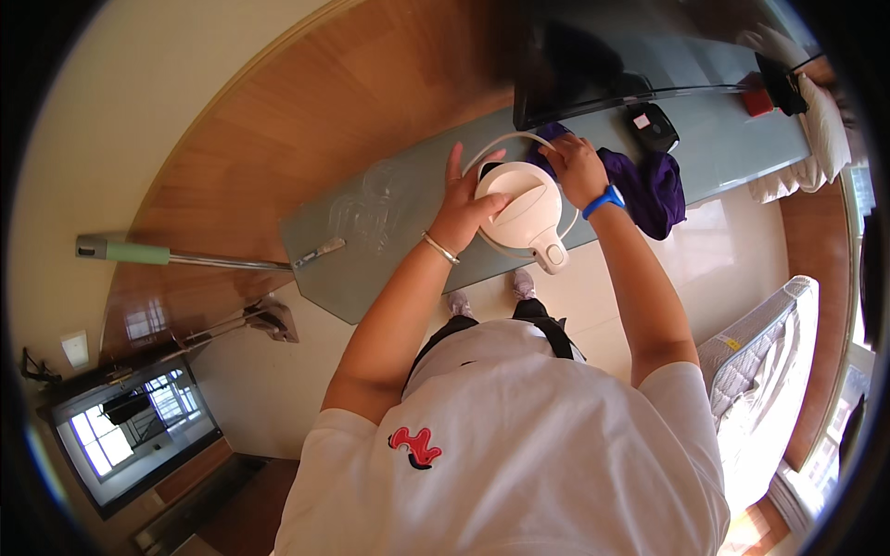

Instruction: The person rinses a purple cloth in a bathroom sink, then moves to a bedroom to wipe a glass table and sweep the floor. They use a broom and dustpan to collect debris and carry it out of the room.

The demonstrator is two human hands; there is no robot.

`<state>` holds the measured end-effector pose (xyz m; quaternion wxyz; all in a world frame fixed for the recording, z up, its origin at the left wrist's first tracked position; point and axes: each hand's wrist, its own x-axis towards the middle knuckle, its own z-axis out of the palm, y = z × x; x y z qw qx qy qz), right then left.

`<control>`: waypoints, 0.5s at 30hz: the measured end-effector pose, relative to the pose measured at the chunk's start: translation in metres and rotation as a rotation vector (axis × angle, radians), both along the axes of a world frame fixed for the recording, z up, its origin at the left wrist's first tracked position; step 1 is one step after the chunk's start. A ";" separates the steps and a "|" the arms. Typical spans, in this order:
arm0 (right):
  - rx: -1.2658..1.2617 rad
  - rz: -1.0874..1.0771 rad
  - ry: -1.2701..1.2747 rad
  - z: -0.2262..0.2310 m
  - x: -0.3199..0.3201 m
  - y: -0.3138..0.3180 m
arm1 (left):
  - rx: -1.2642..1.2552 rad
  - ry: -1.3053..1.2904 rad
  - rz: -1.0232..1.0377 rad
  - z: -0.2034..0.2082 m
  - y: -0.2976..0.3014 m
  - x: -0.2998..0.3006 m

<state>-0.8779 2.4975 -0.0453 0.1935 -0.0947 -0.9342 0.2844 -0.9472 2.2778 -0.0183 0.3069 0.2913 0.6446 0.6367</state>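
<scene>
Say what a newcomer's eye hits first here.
The white kettle, upper centre, gripped by the left hand, with the right hand close beside it. Then the purple cloth on the table, right of the kettle, and the green handle at far left.

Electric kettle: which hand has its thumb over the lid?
The left hand, wearing the bangle; the right hand, wearing a blue wristband, is off the lid.
</scene>
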 end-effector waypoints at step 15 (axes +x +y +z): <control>0.039 0.184 0.139 0.194 -0.024 -0.065 | -0.041 0.802 0.508 0.055 -0.019 0.037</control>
